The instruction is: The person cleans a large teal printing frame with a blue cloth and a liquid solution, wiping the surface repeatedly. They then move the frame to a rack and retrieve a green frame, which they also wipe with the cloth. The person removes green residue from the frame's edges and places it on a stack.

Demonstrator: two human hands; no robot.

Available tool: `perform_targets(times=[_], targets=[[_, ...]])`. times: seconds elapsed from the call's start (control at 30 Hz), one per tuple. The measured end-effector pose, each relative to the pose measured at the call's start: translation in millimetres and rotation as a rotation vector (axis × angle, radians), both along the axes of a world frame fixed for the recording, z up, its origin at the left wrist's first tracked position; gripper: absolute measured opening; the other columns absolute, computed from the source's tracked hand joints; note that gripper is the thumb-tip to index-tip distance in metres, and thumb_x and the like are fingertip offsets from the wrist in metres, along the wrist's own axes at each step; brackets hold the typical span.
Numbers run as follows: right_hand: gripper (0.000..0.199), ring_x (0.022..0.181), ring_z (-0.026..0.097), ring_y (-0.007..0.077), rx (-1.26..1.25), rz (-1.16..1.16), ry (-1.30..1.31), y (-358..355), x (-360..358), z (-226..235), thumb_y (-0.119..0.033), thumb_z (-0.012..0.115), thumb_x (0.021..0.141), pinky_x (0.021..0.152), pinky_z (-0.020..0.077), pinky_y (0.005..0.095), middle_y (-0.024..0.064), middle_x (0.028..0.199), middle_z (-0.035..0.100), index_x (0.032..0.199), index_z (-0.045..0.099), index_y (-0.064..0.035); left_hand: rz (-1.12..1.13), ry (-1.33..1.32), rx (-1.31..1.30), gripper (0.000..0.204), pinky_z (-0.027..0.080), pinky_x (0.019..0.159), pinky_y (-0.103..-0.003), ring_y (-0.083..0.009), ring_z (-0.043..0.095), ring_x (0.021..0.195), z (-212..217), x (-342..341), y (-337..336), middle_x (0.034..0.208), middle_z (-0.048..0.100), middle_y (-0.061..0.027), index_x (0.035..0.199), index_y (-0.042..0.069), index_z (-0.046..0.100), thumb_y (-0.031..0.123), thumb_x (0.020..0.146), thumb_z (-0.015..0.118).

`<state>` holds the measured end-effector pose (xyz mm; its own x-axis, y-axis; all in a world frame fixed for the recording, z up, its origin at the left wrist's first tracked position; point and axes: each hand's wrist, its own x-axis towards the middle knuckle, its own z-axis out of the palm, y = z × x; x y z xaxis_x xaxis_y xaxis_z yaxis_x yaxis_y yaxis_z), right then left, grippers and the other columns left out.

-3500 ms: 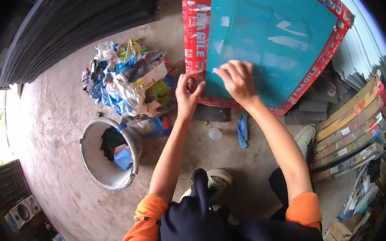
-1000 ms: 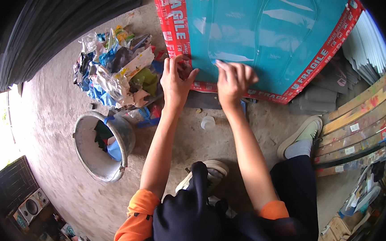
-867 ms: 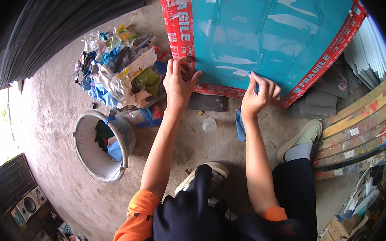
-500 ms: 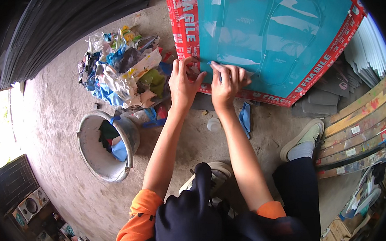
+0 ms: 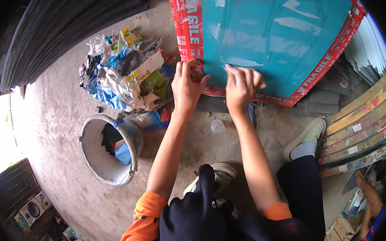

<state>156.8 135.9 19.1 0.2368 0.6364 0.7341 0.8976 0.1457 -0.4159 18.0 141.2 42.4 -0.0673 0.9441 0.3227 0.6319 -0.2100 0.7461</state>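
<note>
A large shiny teal panel [image 5: 252, 44] with outlines shaped like shoe soles lies before me, edged with red printed tape [image 5: 189, 19]. My left hand [image 5: 187, 86] rests on the taped near-left corner, thumb and fingers apart. Just to its right, my right hand [image 5: 242, 86] is closed over the panel's near edge, fingers curled together. A small blue bit shows at its fingertips; what it is, I cannot make out.
Crumpled plastic and scraps [image 5: 124, 73] lie on the floor at left, near a tilted grey bucket [image 5: 129, 161] with cloth inside. Dark sheets [image 5: 75, 18] are stacked far left. Painted wooden slats [image 5: 358, 127] stand at right. Another person's arm [image 5: 369, 193] shows lower right.
My right hand has moved right along the near edge, away from my left hand, which stays at the corner. Another person's arms have come in at the lower right.
</note>
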Motion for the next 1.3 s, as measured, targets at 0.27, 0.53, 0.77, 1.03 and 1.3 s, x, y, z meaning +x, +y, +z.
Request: perform_targets(times=[0.27,0.53,0.77,1.03,1.3], targets=[[0.023,0.082,0.049,0.0187,0.032,-0.012,0.079,0.1,-1.0,4.0,-0.006,0.074,0.068,0.077,0.0326,0.0337,-0.0047,0.076,0.057,0.084,0.065,-0.0201,0.024,0.004,0.042,0.05,0.048,0.061,-0.033,-0.019,0.056,0.067,2.6,6.3,-0.3,0.084,0.049,-0.0068,0.104,0.008,0.051,0.003,0.061,0.077],[0.016,0.081,0.047,0.0163,0.203,0.047,-0.002,43.9,41.2,45.7,-0.011,0.074,0.069,0.077,0.031,0.0353,-0.0064,0.076,0.057,0.078,0.065,-0.0195,0.021,0.007,-0.001,0.052,0.047,0.061,-0.033,-0.0202,0.051,0.068,-3.4,2.1,-0.4,0.085,0.049,-0.0061,0.104,0.007,0.051,0.01,0.061,0.08],[0.016,0.085,0.051,0.0163,-0.049,0.473,-0.382,-3.2,47.4,-5.0,-0.011,0.069,0.072,0.078,0.0326,0.0358,-0.0067,0.082,0.056,0.087,0.067,-0.0186,0.028,-0.03,-0.017,0.051,0.047,0.063,-0.034,-0.022,0.053,0.069,3.3,4.8,-1.5,0.085,0.049,-0.0074,0.104,0.008,0.051,0.006,0.061,0.078],[0.015,0.082,0.051,0.0139,-0.044,0.332,-0.248,27.7,37.9,34.1,-0.011,0.065,0.074,0.08,0.0343,0.0375,-0.0054,0.082,0.055,0.086,0.064,-0.0198,0.033,-0.031,0.005,0.049,0.047,0.063,-0.035,-0.0222,0.053,0.068,3.8,5.8,-2.3,0.084,0.048,-0.0079,0.102,0.008,0.052,0.002,0.06,0.077],[0.017,0.088,0.052,0.0129,-0.056,0.376,-0.38,25.1,49.9,39.9,-0.011,0.064,0.074,0.083,0.0317,0.0397,-0.005,0.087,0.054,0.089,0.062,-0.0191,0.034,-0.027,0.0,0.05,0.047,0.062,-0.034,-0.0208,0.052,0.068,4.1,4.2,-1.6,0.084,0.048,-0.0067,0.103,0.008,0.052,0.004,0.06,0.078]])
